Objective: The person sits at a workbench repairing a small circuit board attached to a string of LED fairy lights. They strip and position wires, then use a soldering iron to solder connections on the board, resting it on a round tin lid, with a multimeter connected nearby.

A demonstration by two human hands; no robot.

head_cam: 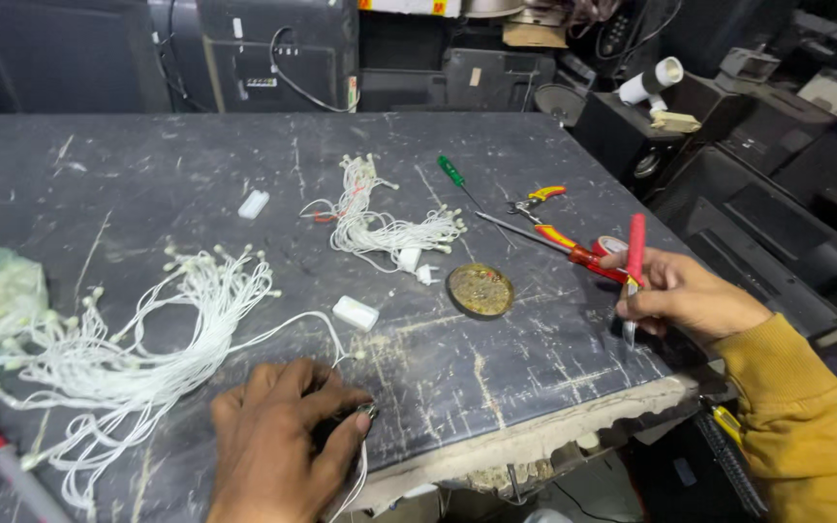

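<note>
The left hand (278, 441) lies palm down near the front edge of the scratched dark worktable (147, 165), fingers curled and closed over a small dark part with a metal tip; what that part is cannot be made out. A thin white wire runs from under this hand to the large loose bundle of white wire with small white bulbs (147, 339), which is spread over the table's left front. The right hand (685, 295), in a mustard-yellow sleeve, is at the table's right edge and grips a red-handled pen-shaped tool (635, 260) held almost upright, tip down on the surface. The two hands are well apart.

Between them, nearer the right hand, sits a round shallow brass-coloured tin (480, 290). A small white plastic box (356, 313) lies just left of it. A second, tighter white wire bundle (380, 218) lies mid-table. Behind the right hand are red-handled scissors (573, 250), small pliers with red and yellow grips (535, 199) and a green-handled screwdriver (457, 179).
</note>
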